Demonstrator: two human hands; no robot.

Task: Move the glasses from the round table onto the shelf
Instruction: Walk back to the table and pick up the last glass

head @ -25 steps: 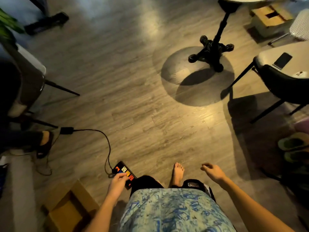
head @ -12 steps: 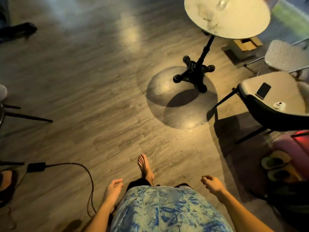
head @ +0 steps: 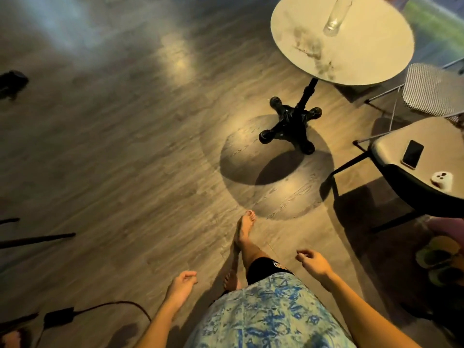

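- As we close on the round pale-topped pedestal table (head: pixel 364 61), its whole top now sits in the upper right of the frame. A second ago only its black base showed.
- A tall clear drinking glass (head: pixel 335 17) stands upright on that top, toward the far side, near the frame's upper edge. The grey streaks beside it look like veining; we can't tell whether a second glass is there.
- Left hand (head: pixel 182 288), lower centre-left: fingers loosely curled, holding nothing.
- Right hand (head: pixel 313 263), lower centre-right: likewise relaxed and empty.
- One bare foot has stepped forward, toes near the table's round shadow. The power strip seen earlier has dropped out of frame.
- Our read: we're on the approach and nothing is picked up yet. The glass is well apart from both hands, so we need more steps before reaching.
- The shelf isn't in view.
- A dark phone (head: pixel 413 153) and a small white remote (head: pixel 442 180) lie on the beige chair seat (head: pixel 391 151) at the right edge, and neither is part of the job.
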